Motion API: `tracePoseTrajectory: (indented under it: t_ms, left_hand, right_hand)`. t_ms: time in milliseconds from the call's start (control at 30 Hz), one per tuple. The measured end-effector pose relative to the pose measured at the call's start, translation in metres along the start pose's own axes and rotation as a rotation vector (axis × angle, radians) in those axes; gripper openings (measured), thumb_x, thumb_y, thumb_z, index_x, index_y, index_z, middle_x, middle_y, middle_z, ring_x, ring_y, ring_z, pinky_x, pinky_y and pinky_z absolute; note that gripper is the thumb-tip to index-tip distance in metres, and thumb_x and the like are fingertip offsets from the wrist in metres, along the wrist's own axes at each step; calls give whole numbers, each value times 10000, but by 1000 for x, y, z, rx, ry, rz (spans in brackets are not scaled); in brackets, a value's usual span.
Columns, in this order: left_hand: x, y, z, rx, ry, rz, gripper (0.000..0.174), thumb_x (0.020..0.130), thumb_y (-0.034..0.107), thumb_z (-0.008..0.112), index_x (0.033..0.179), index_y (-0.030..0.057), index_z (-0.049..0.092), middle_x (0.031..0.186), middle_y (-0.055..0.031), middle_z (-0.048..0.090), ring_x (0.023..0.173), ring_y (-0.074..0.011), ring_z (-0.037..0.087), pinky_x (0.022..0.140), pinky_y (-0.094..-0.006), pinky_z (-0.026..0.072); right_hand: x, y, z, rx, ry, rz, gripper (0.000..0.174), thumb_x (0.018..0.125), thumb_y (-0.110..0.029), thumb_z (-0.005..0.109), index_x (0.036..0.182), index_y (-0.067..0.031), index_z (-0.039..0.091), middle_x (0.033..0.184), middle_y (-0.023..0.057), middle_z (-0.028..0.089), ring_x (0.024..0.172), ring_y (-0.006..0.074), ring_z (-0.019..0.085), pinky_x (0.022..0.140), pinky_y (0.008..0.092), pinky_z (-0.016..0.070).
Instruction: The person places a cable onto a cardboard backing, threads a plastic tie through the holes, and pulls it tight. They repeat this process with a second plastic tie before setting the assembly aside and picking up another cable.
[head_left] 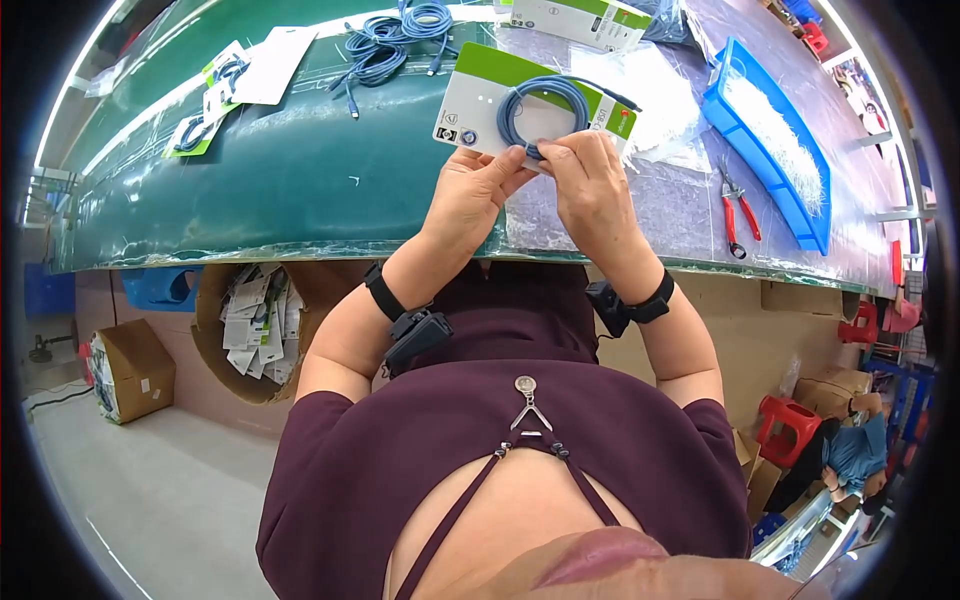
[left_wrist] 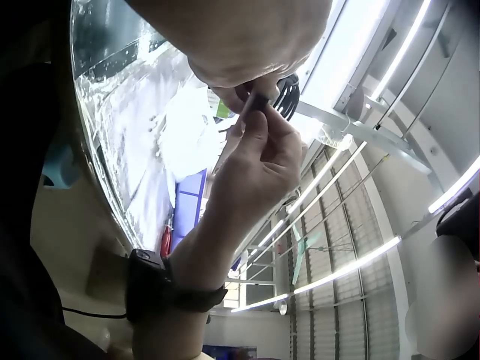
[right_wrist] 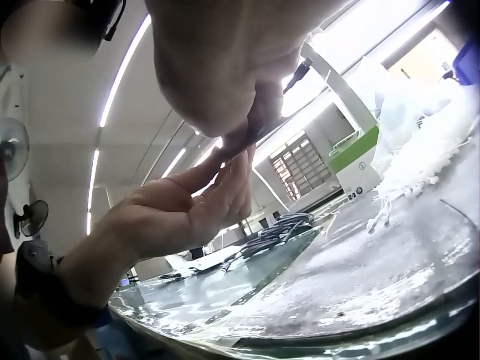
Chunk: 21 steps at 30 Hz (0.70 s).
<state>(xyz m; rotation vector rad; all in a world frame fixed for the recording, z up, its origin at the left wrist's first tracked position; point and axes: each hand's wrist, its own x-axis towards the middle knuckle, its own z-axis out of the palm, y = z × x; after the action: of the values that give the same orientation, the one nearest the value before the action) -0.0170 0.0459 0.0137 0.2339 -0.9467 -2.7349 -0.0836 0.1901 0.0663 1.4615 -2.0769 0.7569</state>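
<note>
A coiled blue cable [head_left: 507, 112] lies against a green-and-white packaging card [head_left: 480, 68] in the head view, its dark plug end sticking out to the upper right. My left hand [head_left: 468, 195] grips the card's lower edge, thumb in front at the bottom of the coil. With bent fingers and thumb, my right hand [head_left: 592, 185] pinches the bottom of the coil beside the left thumb. From the left wrist, the right hand [left_wrist: 262, 161] shows with fingertips meeting the left hand's. The right wrist view has the left hand [right_wrist: 191, 206] from below; what lies between the fingertips is mostly hidden.
Loose blue cables [head_left: 375, 60] and carded cables [head_left: 190, 135] lie on the green mat. Right of the hands are red-handled cutters [head_left: 738, 215] and a blue tray [head_left: 712, 105] of white strands. Another package [head_left: 580, 22] lies beyond. Below the table stands a box of cards [head_left: 215, 355].
</note>
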Motion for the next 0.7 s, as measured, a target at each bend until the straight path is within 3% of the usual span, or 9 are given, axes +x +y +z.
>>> tracePoseTrajectory:
  t_ms: [133,300,467,700]
  left_hand:
    - [-3,7,1,6,-75,-15,143,902,42,604,1033,-15,602,1016,-119,650,926,-203,647,893,-370,537]
    - [-8,10,-2,-37,-20,-46,146,908,57,599,1036,-14,603,1012,-111,650,935,-199,640,908,-367,527]
    - [-6,11,-6,-53,-3,-104,152,915,75,596,1042,-7,604,1019,-100,650,954,-193,628,917,-344,516]
    - [-10,9,-2,-11,76,-164,146,925,90,585,1036,-4,603,1042,-90,638,965,-185,621,916,-319,510]
  right_hand:
    - [3,-6,6,-9,-15,-6,193,752,22,622,943,3,601,862,109,508,817,281,534,737,370,453]
    - [13,-11,7,-91,-88,-49,179,747,7,608,925,12,590,829,111,480,809,282,531,728,375,449]
    - [13,-19,12,-111,-70,41,144,743,-14,579,886,7,571,836,114,475,822,280,530,744,371,443]
    - [19,-17,13,-137,-151,-54,65,744,-50,533,797,-17,517,848,117,470,840,274,518,773,353,425]
